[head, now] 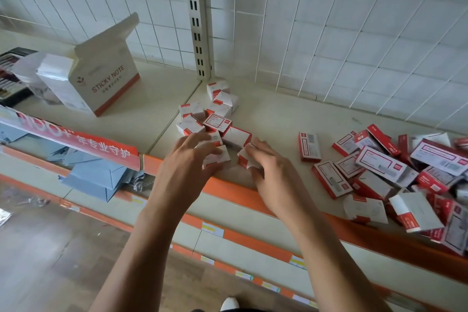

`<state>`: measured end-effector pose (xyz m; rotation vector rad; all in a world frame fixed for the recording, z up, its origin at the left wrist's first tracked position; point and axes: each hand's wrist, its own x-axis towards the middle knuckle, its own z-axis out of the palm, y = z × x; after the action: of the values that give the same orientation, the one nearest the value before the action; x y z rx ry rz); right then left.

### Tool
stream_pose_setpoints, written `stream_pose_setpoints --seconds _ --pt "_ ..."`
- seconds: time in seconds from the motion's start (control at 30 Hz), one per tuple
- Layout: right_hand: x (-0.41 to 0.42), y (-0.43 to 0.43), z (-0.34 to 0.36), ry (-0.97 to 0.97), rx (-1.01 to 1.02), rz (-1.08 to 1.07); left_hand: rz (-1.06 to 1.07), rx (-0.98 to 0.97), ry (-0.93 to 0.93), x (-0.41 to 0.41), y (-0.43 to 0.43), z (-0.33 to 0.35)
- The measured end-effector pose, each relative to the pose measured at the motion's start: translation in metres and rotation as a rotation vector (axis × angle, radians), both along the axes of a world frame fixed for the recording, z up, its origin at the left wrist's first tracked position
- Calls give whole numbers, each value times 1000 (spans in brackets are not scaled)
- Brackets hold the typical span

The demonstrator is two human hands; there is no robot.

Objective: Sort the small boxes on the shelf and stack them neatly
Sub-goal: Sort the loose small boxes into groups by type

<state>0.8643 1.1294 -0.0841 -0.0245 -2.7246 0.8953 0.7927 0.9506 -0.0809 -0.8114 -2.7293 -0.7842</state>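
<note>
Where the shelf has its left bay, an open sticky-note carton stands upright, with blue folded bags lying on the lower shelf beneath. Just right of the upright post, a cluster of small boxes, red and white, sits jumbled from the far corner toward the near orange edge. At its near end the left hand curls its fingers round one small box. Beside it, the right hand pinches a second small box. The two boxes are close together but apart, low at the shelf. Farther right lies a loose heap of longer boxes.
</note>
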Motion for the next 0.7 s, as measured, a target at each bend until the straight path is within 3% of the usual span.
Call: stream_pose_setpoints --seconds 0.3,0.5,0.7 --pt "-24 -4 1 2 10 -67 50 2 -15 -14 9 1" --pt "-20 3 7 8 12 -62 27 -114 -6 -14 9 8" --pt "17 32 23 72 34 -177 -85 -14 72 -5 30 23"
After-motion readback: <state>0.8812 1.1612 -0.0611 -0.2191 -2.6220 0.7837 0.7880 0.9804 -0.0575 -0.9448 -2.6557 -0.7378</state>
